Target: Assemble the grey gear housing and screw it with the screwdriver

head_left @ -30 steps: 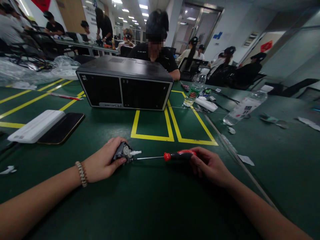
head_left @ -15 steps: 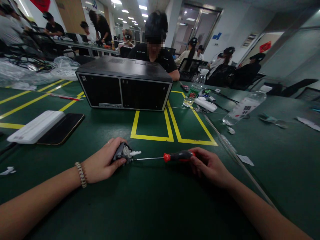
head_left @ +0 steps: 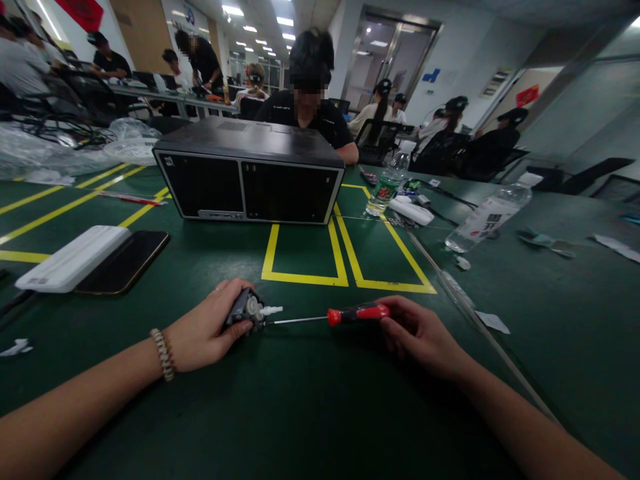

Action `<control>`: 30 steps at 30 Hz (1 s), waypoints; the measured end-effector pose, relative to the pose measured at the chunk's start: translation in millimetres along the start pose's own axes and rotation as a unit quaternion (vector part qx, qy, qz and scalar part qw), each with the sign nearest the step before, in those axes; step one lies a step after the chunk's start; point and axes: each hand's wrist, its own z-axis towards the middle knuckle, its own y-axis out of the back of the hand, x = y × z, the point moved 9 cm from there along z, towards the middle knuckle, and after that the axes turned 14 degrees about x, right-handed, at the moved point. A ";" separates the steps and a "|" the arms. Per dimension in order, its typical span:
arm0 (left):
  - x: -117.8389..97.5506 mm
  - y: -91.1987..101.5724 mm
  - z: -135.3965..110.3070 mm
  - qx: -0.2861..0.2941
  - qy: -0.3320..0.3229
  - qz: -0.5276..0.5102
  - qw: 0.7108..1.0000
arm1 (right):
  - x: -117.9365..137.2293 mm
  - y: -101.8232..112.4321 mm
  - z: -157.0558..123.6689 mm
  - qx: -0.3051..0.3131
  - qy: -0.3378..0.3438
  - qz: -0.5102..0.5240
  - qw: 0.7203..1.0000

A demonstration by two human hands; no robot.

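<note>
My left hand [head_left: 213, 327] is closed around a small dark grey device [head_left: 243, 309] with pale round gears and a white shaft sticking out to the right; its exact kind I cannot make out. A screwdriver [head_left: 357, 313] with a red and black handle lies level in the fingers of my right hand [head_left: 420, 333], which grip the handle's end. Its thin metal shank points left, and the tip meets the device's lower right corner by my left thumb. Whether the tip sits in a screw is too small to tell.
A black box-shaped case [head_left: 250, 173] stands ahead on the green table [head_left: 320, 413]. At left lie a white power bank [head_left: 73, 257] and a dark phone [head_left: 125, 261]. Two plastic bottles [head_left: 390, 183] [head_left: 493, 213] stand at right. A person [head_left: 310, 100] sits behind the case.
The screwdriver's handle has turned about its axis, showing more red on its side. Both hands and the device stay in nearly the same place.
</note>
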 end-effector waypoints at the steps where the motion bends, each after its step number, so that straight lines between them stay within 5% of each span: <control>1: -0.5 -0.1 -0.1 0.000 -0.001 -0.001 1.000 | -1.1 0.3 -0.1 0.000 -0.005 -0.002 1.000; 30: -5.7 -0.4 -2.3 -0.017 0.006 -0.001 1.000 | 1.4 -3.7 -1.2 0.015 -0.012 0.004 1.000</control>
